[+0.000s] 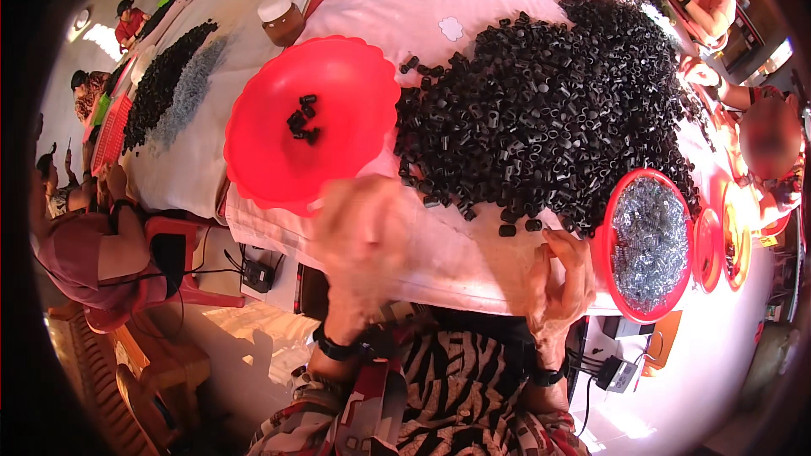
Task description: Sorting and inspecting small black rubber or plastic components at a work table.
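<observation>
Beside the black ring pile point(549, 110), right hand point(559, 283) fingers curl together; blurred left hand point(361, 241) grip unreadable.

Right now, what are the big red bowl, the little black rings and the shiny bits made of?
The red bowl looks like plastic: bright, smooth, glossy, with a wavy moulded rim. The black rings look like matte plastic or rubber tubes; which one is hard to tell. The shiny bits look like metal, silvery and glinting.
</observation>
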`<state>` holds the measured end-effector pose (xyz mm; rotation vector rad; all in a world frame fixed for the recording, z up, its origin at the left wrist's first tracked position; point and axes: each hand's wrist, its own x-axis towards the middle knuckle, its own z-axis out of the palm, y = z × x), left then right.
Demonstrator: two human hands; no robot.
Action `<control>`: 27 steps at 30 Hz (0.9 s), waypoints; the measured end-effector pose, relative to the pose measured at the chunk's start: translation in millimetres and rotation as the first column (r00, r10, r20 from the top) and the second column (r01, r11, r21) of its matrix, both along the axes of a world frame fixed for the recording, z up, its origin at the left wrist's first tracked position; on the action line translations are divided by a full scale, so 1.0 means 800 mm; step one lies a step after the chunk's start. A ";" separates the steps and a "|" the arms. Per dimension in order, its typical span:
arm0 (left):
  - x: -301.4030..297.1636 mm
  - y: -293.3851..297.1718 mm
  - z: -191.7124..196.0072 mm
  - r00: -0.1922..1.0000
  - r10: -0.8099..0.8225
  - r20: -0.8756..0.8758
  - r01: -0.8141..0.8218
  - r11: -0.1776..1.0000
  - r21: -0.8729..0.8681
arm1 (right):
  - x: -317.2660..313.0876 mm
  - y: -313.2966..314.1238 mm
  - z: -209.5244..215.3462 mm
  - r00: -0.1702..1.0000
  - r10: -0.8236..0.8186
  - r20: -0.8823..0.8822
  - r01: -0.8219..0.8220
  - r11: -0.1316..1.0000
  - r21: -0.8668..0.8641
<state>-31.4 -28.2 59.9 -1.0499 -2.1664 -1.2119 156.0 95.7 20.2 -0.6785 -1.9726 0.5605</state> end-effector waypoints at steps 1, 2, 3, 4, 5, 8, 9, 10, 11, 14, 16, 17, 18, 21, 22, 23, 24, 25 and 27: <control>0.010 0.010 -0.015 0.945 -0.272 0.180 0.266 0.962 0.055 | 0.004 0.003 -0.001 1.000 -0.016 0.011 0.016 1.000 0.005; 0.018 0.024 -0.032 0.939 -0.288 0.190 0.281 0.958 0.063 | 0.010 0.006 -0.001 0.998 -0.049 0.030 0.048 0.999 0.019; 0.024 0.035 -0.044 0.905 -0.355 0.234 0.358 0.933 0.030 | 0.013 0.008 0.002 0.997 -0.069 0.041 0.068 0.997 0.029; 0.028 0.041 -0.050 0.864 -0.419 0.281 0.436 0.900 0.003 | 0.019 0.012 0.004 0.996 -0.075 0.045 0.073 0.997 0.031; 0.030 0.044 -0.053 0.859 -0.427 0.284 0.443 0.897 0.009 | 0.026 0.015 0.007 0.989 -0.145 0.037 0.144 0.989 0.042; 0.033 0.057 -0.050 0.878 -0.424 0.223 0.457 0.881 -0.126 | 0.042 0.024 0.029 0.936 -0.351 0.033 0.349 0.936 0.045; 0.031 0.054 -0.048 0.881 -0.426 0.203 0.457 0.878 -0.140 | 0.053 0.031 0.035 0.918 -0.392 0.058 0.390 0.920 0.035; 0.031 0.051 -0.047 0.882 -0.433 0.187 0.462 0.874 -0.152 | 0.067 0.039 0.041 0.896 -0.436 0.086 0.436 0.900 0.027; 0.033 0.047 -0.045 0.882 -0.408 0.237 0.450 0.878 -0.161 | 0.080 0.046 0.046 0.876 -0.471 0.106 0.476 0.879 -0.025; 0.028 0.050 -0.043 0.882 -0.424 0.205 0.459 0.870 -0.178 | 0.120 0.060 0.058 0.861 -0.487 0.148 0.503 0.858 -0.103; 0.029 0.051 -0.043 0.880 -0.417 0.226 0.460 0.868 -0.189 | 0.129 0.064 0.058 0.891 -0.409 0.197 0.438 0.888 -0.138; 0.031 0.053 -0.044 0.890 -0.390 0.237 0.440 0.871 -0.218 | 0.130 0.066 0.058 0.901 -0.363 0.239 0.407 0.898 -0.167; 0.031 0.053 -0.046 0.887 -0.395 0.237 0.445 0.870 -0.214 | 0.129 0.067 0.057 0.911 -0.308 0.274 0.368 0.907 -0.204; 0.031 0.054 -0.052 0.875 -0.395 0.281 0.451 0.875 -0.176 | 0.122 0.078 0.051 0.900 -0.256 0.352 0.329 0.929 -0.167; 0.031 0.054 -0.053 0.874 -0.405 0.269 0.455 0.877 -0.157 | 0.119 0.082 0.048 0.891 -0.242 0.383 0.321 0.935 -0.155; 0.031 0.053 -0.054 0.872 -0.416 0.257 0.459 0.878 -0.138 | 0.115 0.087 0.045 0.883 -0.231 0.408 0.312 0.939 -0.143; 0.031 0.052 -0.054 0.874 -0.413 0.257 0.457 0.878 -0.141 | 0.113 0.089 0.044 0.884 -0.227 0.408 0.309 0.940 -0.147; 0.031 0.050 -0.054 0.853 -0.435 0.288 0.470 0.880 -0.064 | 0.111 0.091 0.044 0.863 -0.231 0.449 0.311 0.944 -0.113; 0.031 0.048 -0.054 0.828 -0.459 0.321 0.481 0.877 0.014 | 0.110 0.093 0.045 0.840 -0.215 0.498 0.294 0.952 -0.084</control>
